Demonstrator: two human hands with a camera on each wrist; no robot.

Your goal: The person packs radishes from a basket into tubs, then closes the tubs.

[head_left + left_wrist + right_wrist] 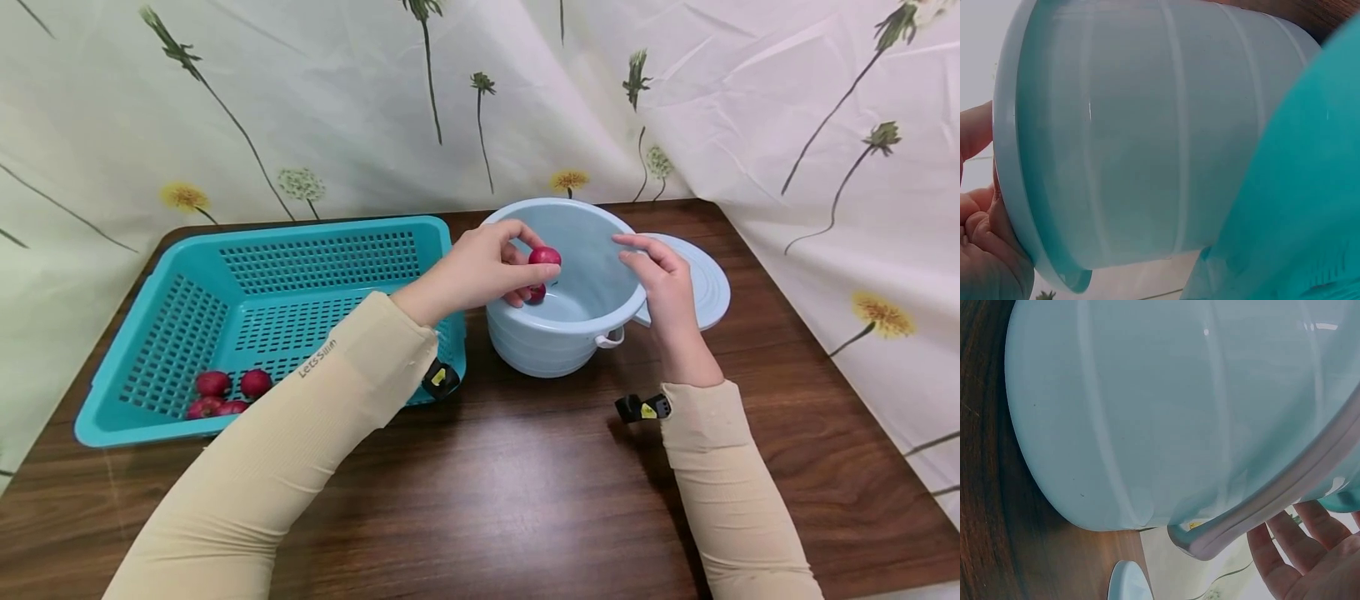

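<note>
My left hand (491,265) is over the left rim of a light-blue bucket (540,354), pinching a round red radish (545,257) between thumb and fingers. A second radish (536,293) shows just below, against the lower fingers; whether they hold it is unclear. At the bucket's right rim, my right hand (663,279) has its fingers loosely extended with nothing in them. In the right wrist view its fingers (1297,540) are beside the rim. Several more radishes (213,383) lie in the near left corner of a turquoise perforated basket (105,367), partly behind my left sleeve.
A light-blue round lid (708,283) lies on the brown wooden table (510,500) at the bucket's right, partly behind my right hand. The bucket's small handle (611,338) juts out at its front right. A flower-printed cloth (360,108) hangs behind the table.
</note>
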